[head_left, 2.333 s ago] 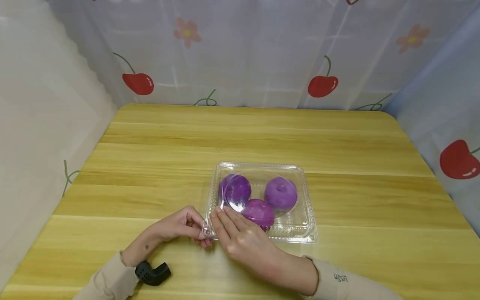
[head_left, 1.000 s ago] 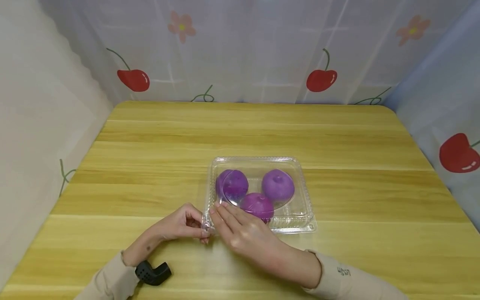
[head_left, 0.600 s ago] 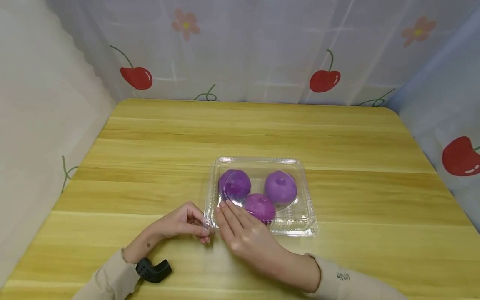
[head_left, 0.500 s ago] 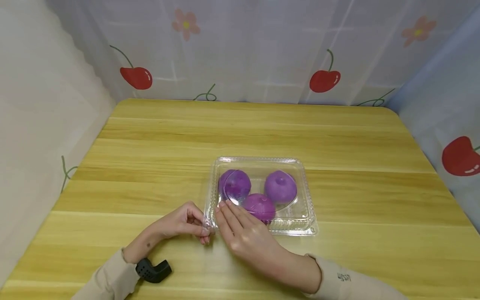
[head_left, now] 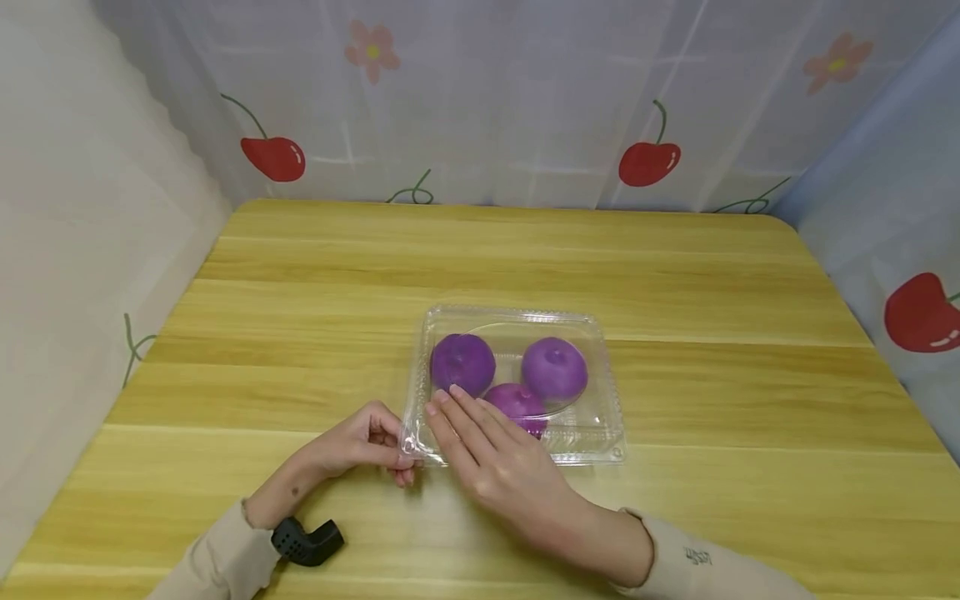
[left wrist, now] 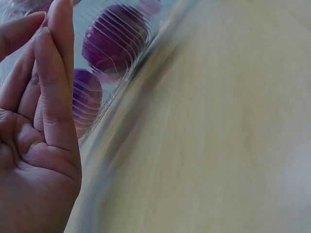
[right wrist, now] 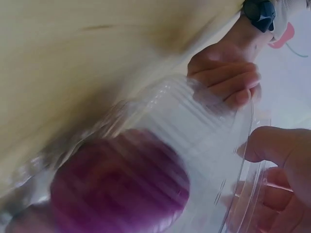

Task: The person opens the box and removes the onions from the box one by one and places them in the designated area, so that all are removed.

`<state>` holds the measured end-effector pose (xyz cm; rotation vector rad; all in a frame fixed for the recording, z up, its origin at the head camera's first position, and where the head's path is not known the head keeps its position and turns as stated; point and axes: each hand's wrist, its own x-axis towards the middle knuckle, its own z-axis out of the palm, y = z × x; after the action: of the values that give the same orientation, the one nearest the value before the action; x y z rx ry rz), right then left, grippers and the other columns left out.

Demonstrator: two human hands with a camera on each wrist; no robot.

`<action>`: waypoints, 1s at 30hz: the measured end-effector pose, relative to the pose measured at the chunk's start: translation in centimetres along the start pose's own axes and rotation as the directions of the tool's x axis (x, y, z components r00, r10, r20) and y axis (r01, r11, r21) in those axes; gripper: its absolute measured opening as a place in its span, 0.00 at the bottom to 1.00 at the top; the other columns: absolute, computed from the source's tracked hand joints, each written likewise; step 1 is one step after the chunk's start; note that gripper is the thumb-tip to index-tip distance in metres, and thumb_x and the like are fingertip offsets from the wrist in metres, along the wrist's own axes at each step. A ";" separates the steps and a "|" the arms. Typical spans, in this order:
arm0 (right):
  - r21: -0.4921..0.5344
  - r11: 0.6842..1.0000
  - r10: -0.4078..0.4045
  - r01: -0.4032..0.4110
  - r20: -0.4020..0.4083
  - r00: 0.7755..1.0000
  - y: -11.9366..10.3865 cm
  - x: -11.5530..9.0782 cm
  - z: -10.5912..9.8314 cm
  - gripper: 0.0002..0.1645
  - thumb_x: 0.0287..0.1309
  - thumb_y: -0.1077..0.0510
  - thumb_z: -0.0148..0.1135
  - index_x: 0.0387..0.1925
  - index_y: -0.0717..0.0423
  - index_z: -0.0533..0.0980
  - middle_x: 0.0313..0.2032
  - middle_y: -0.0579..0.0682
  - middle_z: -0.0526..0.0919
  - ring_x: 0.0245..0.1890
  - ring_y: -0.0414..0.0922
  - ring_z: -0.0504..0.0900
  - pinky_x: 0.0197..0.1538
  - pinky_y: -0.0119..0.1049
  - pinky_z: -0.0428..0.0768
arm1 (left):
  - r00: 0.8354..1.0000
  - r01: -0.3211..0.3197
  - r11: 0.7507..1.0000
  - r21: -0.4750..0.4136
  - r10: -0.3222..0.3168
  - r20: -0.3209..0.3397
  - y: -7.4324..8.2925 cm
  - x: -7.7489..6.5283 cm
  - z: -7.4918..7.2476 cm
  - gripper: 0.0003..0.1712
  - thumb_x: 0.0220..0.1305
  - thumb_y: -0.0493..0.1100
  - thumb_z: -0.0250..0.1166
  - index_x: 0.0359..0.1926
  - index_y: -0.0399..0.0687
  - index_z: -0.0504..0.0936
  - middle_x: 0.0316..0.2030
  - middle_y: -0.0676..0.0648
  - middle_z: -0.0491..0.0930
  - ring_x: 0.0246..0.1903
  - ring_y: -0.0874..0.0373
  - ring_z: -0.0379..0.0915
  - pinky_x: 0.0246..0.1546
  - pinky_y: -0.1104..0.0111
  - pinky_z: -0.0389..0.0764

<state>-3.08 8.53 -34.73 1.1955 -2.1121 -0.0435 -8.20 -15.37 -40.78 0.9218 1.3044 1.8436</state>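
A clear plastic clamshell box (head_left: pixel 592 417) with a ribbed base lies in the middle of the near half of the table. Through its lid I see three round purple pieces (head_left: pixel 555 369), dimpled on top; the front one is partly covered by my right hand. At the box's near left corner, my left hand (head_left: pixel 367 442) pinches the rim between thumb and fingers. My right hand (head_left: pixel 502 467) lays straight fingers over the lid's front left part. In the right wrist view its thumb (right wrist: pixel 267 145) is at the rim, with the other fingers showing through the plastic.
The wooden table (head_left: pixel 300 300) stretches behind and to both sides of the box. Curtains (head_left: pixel 487 108) printed with cherries and flowers close off the back and sides. A black wrist device (head_left: pixel 307 542) sits at my left cuff.
The box has shifted slightly left and turned a little, with the purple pieces moving along. My right hand's fingers now reach slightly farther over the lid. My left hand keeps its pinch.
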 end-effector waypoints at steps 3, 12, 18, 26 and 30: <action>0.041 0.999 0.025 -0.026 0.017 1.000 0.7 -0.7 -0.4 0.27 0.68 0.73 0.27 0.58 0.68 0.70 0.58 0.63 0.71 0.61 0.55 0.67 0.62 0.43 0.66 | 1.000 0.002 1.000 -0.002 -0.002 0.001 -0.1 -0.1 -0.2 0.12 0.60 0.27 0.57 0.34 0.12 0.72 0.28 0.46 0.84 0.27 0.60 0.81 0.29 0.64 0.83; 0.180 0.973 0.146 -0.146 0.017 0.989 2.8 -4.2 -1.0 0.26 0.74 0.53 0.35 0.58 0.67 0.70 0.57 0.61 0.72 0.59 0.54 0.69 0.58 0.45 0.70 | 1.000 0.007 1.000 -0.001 -0.007 0.014 0.0 -0.3 -0.6 0.12 0.60 0.27 0.57 0.32 0.13 0.72 0.29 0.46 0.83 0.27 0.60 0.80 0.29 0.63 0.83; 0.214 0.961 0.178 -0.173 -0.001 0.984 3.4 -6.1 -1.5 0.25 0.71 0.53 0.40 0.58 0.64 0.71 0.58 0.60 0.73 0.58 0.56 0.70 0.55 0.49 0.73 | 0.999 0.011 1.000 -0.002 -0.011 0.031 0.0 -0.9 -0.7 0.09 0.60 0.26 0.55 0.33 0.14 0.72 0.29 0.44 0.83 0.28 0.59 0.80 0.30 0.59 0.83; 0.172 0.970 0.181 -0.174 -0.028 0.983 4.3 -7.3 -2.0 0.25 0.70 0.51 0.41 0.55 0.61 0.74 0.56 0.58 0.75 0.55 0.56 0.73 0.49 0.53 0.76 | 1.000 0.015 1.000 -0.014 -0.015 0.015 -0.1 -1.0 -1.0 0.09 0.59 0.26 0.54 0.33 0.14 0.72 0.28 0.46 0.83 0.26 0.61 0.80 0.28 0.63 0.83; 0.176 0.973 0.158 -0.148 -0.047 0.986 4.9 -8.0 -2.1 0.25 0.71 0.50 0.42 0.55 0.62 0.74 0.56 0.58 0.74 0.55 0.56 0.73 0.50 0.53 0.76 | 1.000 0.012 0.999 -0.032 -0.012 -0.002 -0.1 -0.9 -0.9 0.09 0.58 0.26 0.55 0.31 0.15 0.72 0.26 0.46 0.83 0.25 0.61 0.79 0.26 0.66 0.83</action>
<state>-2.80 18.04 -35.81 1.1125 -2.1828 0.2472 -8.51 -16.54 -41.27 0.8941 1.2756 1.8516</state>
